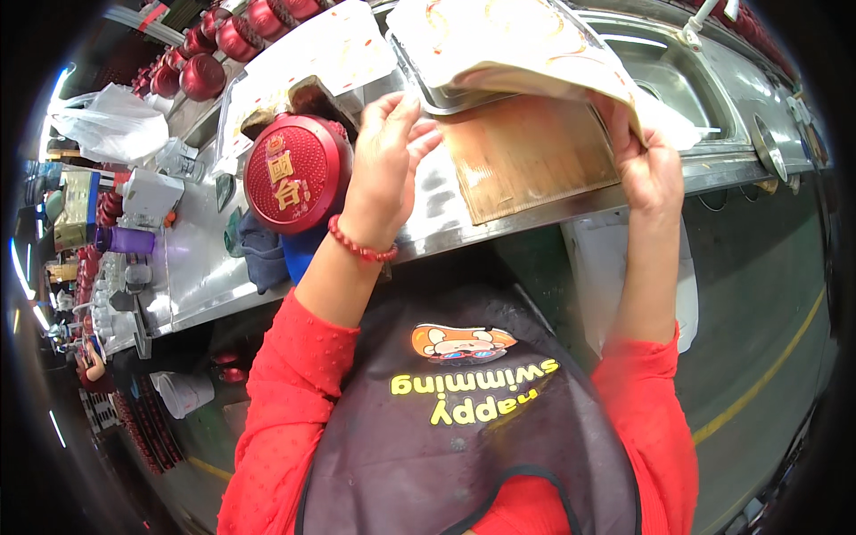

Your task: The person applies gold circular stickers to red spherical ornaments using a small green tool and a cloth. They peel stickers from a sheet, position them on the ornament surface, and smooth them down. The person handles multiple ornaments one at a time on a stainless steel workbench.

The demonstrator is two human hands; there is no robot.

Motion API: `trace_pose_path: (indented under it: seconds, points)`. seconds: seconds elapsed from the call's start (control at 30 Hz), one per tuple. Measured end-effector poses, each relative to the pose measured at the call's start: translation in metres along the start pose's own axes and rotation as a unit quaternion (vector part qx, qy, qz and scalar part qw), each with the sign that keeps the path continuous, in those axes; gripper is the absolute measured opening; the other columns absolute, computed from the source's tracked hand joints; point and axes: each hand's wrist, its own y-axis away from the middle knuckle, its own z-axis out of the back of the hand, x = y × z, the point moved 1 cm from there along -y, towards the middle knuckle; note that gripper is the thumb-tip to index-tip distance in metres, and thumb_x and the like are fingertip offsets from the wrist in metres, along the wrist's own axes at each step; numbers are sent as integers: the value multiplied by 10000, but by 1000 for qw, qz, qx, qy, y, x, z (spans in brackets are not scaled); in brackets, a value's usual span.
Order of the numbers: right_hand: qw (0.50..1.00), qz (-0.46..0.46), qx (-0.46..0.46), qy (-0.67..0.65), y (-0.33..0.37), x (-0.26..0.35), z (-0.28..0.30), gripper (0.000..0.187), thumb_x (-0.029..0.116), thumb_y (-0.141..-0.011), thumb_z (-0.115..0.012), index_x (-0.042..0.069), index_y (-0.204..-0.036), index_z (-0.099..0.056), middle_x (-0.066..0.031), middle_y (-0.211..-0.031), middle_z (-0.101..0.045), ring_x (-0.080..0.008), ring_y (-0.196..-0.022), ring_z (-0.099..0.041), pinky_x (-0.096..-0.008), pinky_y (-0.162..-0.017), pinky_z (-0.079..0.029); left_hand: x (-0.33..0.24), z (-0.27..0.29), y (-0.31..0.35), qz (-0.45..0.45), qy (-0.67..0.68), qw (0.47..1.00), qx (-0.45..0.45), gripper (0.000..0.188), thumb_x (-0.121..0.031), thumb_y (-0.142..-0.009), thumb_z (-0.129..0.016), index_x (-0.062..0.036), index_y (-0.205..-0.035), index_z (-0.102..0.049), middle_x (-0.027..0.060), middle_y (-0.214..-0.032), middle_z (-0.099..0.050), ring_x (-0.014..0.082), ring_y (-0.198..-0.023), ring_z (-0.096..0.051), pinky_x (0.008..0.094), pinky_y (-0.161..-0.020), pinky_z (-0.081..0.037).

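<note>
My right hand [651,168] pinches the near right corner of a white sheet [508,45] with reddish stains, and that corner is lifted and curled. The sheet lies over a shallow metal tray [441,100], so most of the tray is hidden. My left hand [390,160] is raised by the tray's near left corner with its fingers loosely apart, and I see nothing in it. Close to its left side is a round red glossy container [296,174] with gold markings. A brown cardboard piece [530,159] lies between my hands on the steel counter [428,218].
A steel sink [669,76] with a faucet [697,27] is at the far right. Another stained white sheet [325,49] and several red round containers [203,78] sit far left. Dark blue cloth [263,254] lies near the counter's edge. A purple cup [125,240] stands farther left.
</note>
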Motion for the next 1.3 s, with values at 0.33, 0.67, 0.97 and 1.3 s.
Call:
trace_pose_path:
  seconds: [0.33,0.67,0.97,1.3]
  points:
    - [985,29,168,-2,-40,1,-91,466,92,-1054,-503,61,-1513,-430,-292,-1411,-535,-452,-1227,-606,-462,-1006,-590,54,-7,-140,60,299,947,100,749,-368,-1011,-601,119,-1486,-289,307,-1511,-405,447,-1337,-492,545,-1130,-454]
    - [945,60,314,69,-68,2,-147,543,1,-1079,-363,156,-1598,-322,-297,-1424,-521,-473,-1235,-595,-510,-1038,-579,91,60,-312,165,578,794,84,533,-373,-1077,-428,-95,-1531,-460,160,-1578,-451,394,-1429,-426,664,-1144,-368]
    - [969,14,247,17,-59,32,-133,405,45,-1082,-411,-18,-1479,-459,-303,-1384,-552,-444,-1247,-585,-424,-962,-630,82,82,-366,180,552,808,104,478,-445,-1075,-404,-111,-1355,-601,119,-1391,-616,325,-1285,-573,579,-1033,-493]
    - [964,-33,263,-34,-58,43,-157,407,68,-1096,-376,-61,-1479,-423,-301,-1398,-519,-379,-1248,-593,-395,-962,-625,5,23,-354,116,267,950,113,373,-269,-973,-464,-58,-1248,-604,160,-1313,-634,317,-1190,-619,515,-960,-534]
